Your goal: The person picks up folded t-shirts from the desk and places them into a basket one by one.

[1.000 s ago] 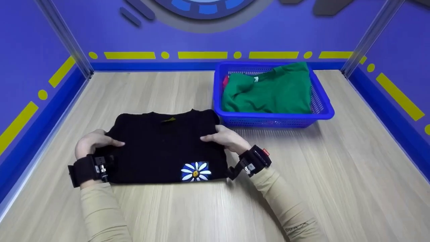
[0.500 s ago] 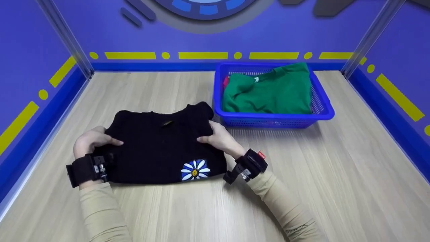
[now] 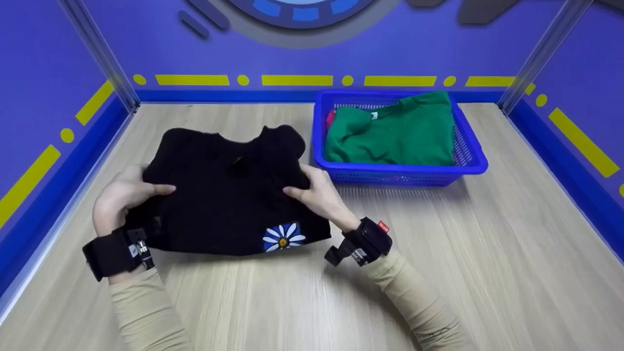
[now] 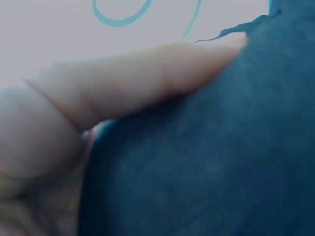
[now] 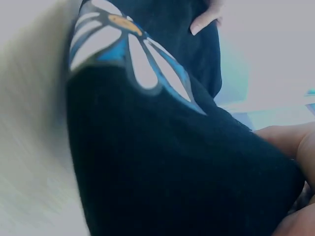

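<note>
Between my two hands hangs a folded black T-shirt (image 3: 219, 195), its neckline toward the back wall and a daisy print (image 3: 283, 237) near its lower right corner. My left hand (image 3: 122, 192) grips the left side, thumb on top and the other fingers hidden beneath. On the opposite side my right hand (image 3: 324, 195) holds the edge the same way. The left wrist view shows the thumb (image 4: 147, 73) lying along the dark cloth. In the right wrist view the shirt (image 5: 162, 162) bends down from the right hand's grip.
A blue plastic basket (image 3: 399, 168) stands at the back right, with a green garment (image 3: 390, 136) and a bit of red cloth (image 3: 330, 118) inside. Blue panels (image 3: 302, 58) wall the wooden table (image 3: 253, 302) at the back and both sides.
Lying flat on the table one second ago, the black T-shirt has risen, its right side first, and shifted toward the back. Both hands have moved up with it, keeping their grip.
</note>
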A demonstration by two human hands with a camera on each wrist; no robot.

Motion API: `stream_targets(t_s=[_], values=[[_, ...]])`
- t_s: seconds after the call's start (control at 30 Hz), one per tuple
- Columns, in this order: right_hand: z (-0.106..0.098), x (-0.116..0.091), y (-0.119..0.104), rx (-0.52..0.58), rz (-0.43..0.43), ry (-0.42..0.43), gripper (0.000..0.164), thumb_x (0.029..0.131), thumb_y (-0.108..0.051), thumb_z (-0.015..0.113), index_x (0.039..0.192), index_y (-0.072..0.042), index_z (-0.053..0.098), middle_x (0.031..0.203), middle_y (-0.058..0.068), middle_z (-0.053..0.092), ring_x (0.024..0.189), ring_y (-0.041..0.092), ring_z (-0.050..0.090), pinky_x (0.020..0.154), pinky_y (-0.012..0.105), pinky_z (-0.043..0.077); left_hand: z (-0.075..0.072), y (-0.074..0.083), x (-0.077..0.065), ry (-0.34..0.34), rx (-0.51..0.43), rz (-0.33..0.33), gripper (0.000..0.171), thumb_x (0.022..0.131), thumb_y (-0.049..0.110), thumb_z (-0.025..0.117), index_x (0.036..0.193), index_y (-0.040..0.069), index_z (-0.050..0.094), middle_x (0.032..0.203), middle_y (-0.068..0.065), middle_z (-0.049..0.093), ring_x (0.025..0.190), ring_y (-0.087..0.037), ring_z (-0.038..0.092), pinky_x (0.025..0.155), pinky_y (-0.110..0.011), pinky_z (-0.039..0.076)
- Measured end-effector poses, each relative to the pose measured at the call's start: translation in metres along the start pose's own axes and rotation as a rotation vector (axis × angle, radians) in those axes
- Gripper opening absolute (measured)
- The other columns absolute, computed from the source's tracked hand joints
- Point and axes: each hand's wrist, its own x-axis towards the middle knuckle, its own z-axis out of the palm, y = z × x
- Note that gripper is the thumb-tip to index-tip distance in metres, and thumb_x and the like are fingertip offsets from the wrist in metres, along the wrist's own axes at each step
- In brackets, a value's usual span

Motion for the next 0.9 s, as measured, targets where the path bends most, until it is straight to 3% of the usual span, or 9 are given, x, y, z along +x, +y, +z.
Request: stream_targets(t_s=[0.17,0.27,0.4,0.5,0.6,0.77,0.9], values=[[-0.019,0.002,-0.006,0.061,-0.028,0.07,0.036,0.078,-0.012,0.071,0.112,-0.005,0.063,0.111,0.009,0.067,0.098,0.017,0.063,0.088,0.027,0.049,0.0,0.009,-0.008,0.105,-0.05,0.062,0.075,0.086,0.037,0.06,0.137,-0.008,0.028,0.13,-0.027,0.041,0.111,-0.034,0.044,0.094,-0.04,0.038],[-0.033,0.002,-0.009,0.102,-0.013,0.109,0.035,0.077,-0.012,0.072,0.111,-0.006,0.064,0.111,0.008,0.067,0.098,0.017,0.064,0.087,0.026,0.05,0.001,0.015,-0.009,0.175,-0.101,0.111,0.067,0.085,0.036,0.062,0.134,-0.003,0.038,0.121,-0.018,0.051,0.094,-0.012,0.055,0.081,-0.022,0.043],[-0.054,0.001,-0.016,0.155,0.013,0.147,0.036,0.077,-0.011,0.072,0.111,-0.006,0.064,0.111,0.009,0.066,0.097,0.016,0.064,0.087,0.027,0.05,0.006,0.022,-0.009,0.269,-0.17,0.185,0.058,0.083,0.032,0.066,0.125,-0.003,0.047,0.1,0.0,0.057,0.07,0.006,0.055,0.065,-0.013,0.047],[-0.07,0.0,-0.015,0.198,0.025,0.166,0.036,0.076,-0.01,0.073,0.111,-0.005,0.064,0.111,0.01,0.066,0.095,0.015,0.064,0.085,0.027,0.051,0.011,0.03,-0.006,0.314,-0.205,0.216,0.057,0.082,0.031,0.068,0.123,-0.002,0.048,0.098,0.001,0.056,0.068,0.006,0.055,0.064,-0.013,0.047],[-0.087,0.0,-0.009,0.216,0.024,0.192,0.035,0.075,-0.009,0.074,0.108,-0.003,0.065,0.107,0.011,0.067,0.09,0.012,0.064,0.082,0.026,0.051,0.02,0.042,-0.001,0.352,-0.237,0.244,0.057,0.08,0.03,0.069,0.123,-0.002,0.049,0.105,-0.009,0.057,0.069,0.006,0.054,0.065,-0.012,0.046],[-0.114,-0.004,-0.004,0.162,0.033,0.233,0.034,0.074,-0.01,0.075,0.106,-0.001,0.065,0.1,0.005,0.068,0.086,0.009,0.062,0.079,0.023,0.051,0.038,0.06,0.011,0.401,-0.3,0.325,0.052,0.078,0.023,0.072,0.119,-0.003,0.054,0.108,-0.015,0.06,0.074,0.005,0.054,0.072,-0.013,0.044],[-0.137,-0.01,0.002,0.103,0.029,0.273,0.033,0.074,-0.011,0.075,0.104,0.0,0.066,0.092,-0.005,0.067,0.082,0.007,0.061,0.075,0.02,0.05,0.053,0.074,0.02,0.393,-0.372,0.384,0.05,0.076,0.018,0.073,0.117,-0.003,0.055,0.108,-0.016,0.062,0.078,0.001,0.055,0.075,-0.016,0.045]])
